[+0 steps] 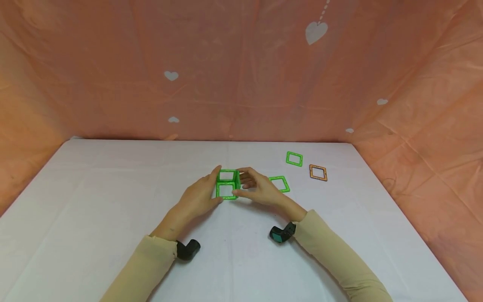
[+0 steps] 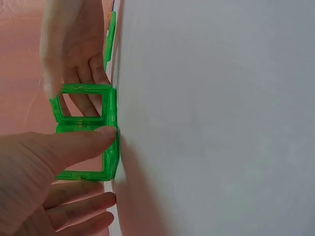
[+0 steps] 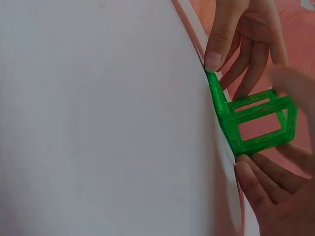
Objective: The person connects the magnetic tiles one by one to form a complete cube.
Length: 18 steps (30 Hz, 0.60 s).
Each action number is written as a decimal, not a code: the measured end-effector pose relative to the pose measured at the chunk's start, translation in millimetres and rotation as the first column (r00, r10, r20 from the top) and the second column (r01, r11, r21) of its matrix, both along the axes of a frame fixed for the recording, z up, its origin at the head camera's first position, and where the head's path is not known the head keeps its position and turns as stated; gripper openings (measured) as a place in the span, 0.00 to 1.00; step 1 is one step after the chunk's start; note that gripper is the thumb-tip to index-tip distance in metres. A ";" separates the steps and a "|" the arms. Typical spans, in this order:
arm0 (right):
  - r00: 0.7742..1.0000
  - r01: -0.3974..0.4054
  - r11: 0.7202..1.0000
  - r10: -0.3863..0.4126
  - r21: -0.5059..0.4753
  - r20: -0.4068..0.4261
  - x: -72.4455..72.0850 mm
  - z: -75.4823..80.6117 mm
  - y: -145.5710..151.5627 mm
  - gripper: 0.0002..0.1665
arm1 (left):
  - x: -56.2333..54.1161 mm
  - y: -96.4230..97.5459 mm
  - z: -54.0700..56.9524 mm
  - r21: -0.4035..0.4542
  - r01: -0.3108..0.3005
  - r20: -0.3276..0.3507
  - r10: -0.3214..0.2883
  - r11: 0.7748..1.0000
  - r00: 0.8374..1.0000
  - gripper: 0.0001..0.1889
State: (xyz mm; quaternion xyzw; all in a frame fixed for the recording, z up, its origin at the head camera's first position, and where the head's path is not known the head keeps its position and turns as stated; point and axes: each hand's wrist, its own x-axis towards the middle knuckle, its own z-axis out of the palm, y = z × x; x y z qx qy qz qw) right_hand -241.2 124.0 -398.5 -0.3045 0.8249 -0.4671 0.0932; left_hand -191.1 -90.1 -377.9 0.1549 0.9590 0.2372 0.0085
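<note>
Several green square magnetic tiles [image 1: 227, 181] are joined into a small open-framed shape at the middle of the table, with some panels upright. My left hand [image 1: 200, 195] grips its left side. In the left wrist view the left thumb [image 2: 98, 140] presses across one panel, its fingers partly behind. On the right side, my right hand [image 1: 260, 188] holds the shape, thumb at the near corner and fingers behind. The right wrist view has the right thumb [image 3: 248, 177] at the lower corner of an upright panel. Part of a loose green tile [image 1: 286, 184] is hidden behind the right hand.
Farther back to the right lie another green tile [image 1: 288, 157] and an orange tile [image 1: 311, 172], both flat. A white cloth covers the table [image 1: 94, 201]. Orange-pink curtains [image 1: 234, 75] with pale hearts stand behind and beside it. Each wrist carries a black camera [image 1: 188, 250].
</note>
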 end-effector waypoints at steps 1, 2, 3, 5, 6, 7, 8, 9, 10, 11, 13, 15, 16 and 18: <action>1.000 0.002 1.000 -0.001 -0.007 0.015 -0.2 0.1 0.1 0.33 | 0.1 -0.4 -0.2 0.006 0.002 -0.001 -0.002 1.000 1.000 0.47; 1.000 0.001 1.000 0.000 -0.018 0.028 -0.5 -0.1 0.6 0.32 | 0.2 -0.8 -0.4 0.011 0.004 -0.004 -0.004 1.000 1.000 0.47; 0.999 0.000 1.000 0.001 -0.027 0.040 -0.7 -0.4 1.2 0.31 | 0.3 -1.1 -0.7 0.015 0.007 -0.007 -0.007 1.000 1.000 0.47; 0.998 0.002 0.999 0.001 -0.048 0.064 -1.3 -0.8 2.3 0.30 | 0.3 -1.5 -1.3 0.021 0.011 -0.014 -0.011 1.000 1.000 0.46; 0.997 0.004 0.998 0.001 -0.057 0.075 -1.4 -0.9 2.9 0.29 | 0.2 -1.6 -1.6 0.024 0.013 -0.017 -0.013 1.000 1.000 0.46; 0.997 0.005 0.998 0.000 -0.066 0.083 -1.7 -1.1 3.4 0.29 | 0.1 -1.7 -1.9 0.028 0.014 -0.018 -0.014 1.000 1.000 0.46; 0.996 0.008 0.998 -0.002 -0.070 0.089 -1.7 -1.0 3.9 0.29 | -0.1 -1.8 -2.3 0.030 0.015 -0.019 -0.015 0.999 1.000 0.46; 0.996 0.011 0.997 -0.004 -0.070 0.091 -1.6 -1.0 4.2 0.29 | -0.3 -1.9 -2.5 0.033 0.016 -0.020 -0.016 0.999 1.000 0.46; 0.996 0.014 0.997 -0.007 -0.071 0.092 -1.4 -0.8 4.4 0.29 | -0.5 -2.1 -2.7 0.036 0.018 -0.023 -0.017 0.999 1.000 0.45; 0.996 0.016 0.997 -0.009 -0.070 0.093 -1.2 -0.6 4.6 0.29 | -0.7 -2.4 -2.9 0.039 0.020 -0.025 -0.019 0.999 1.000 0.45; 0.996 0.021 0.998 -0.015 -0.064 0.092 -0.8 -0.2 4.6 0.28 | -0.9 -2.9 -3.1 0.048 0.022 -0.030 -0.021 0.999 0.999 0.44; 0.996 0.024 0.998 -0.018 -0.058 0.088 -0.3 0.3 4.6 0.28 | -1.1 -3.6 -3.2 0.059 0.022 -0.040 -0.019 0.998 0.999 0.43; 0.996 0.027 0.998 -0.023 -0.055 0.085 -0.1 0.6 4.7 0.28 | -1.2 -4.1 -3.4 0.065 0.021 -0.047 -0.018 0.998 0.999 0.42; 0.997 0.037 0.998 -0.033 -0.048 0.073 0.1 0.8 5.1 0.28 | -1.5 -4.8 -3.4 0.082 0.018 -0.061 -0.013 0.996 0.998 0.40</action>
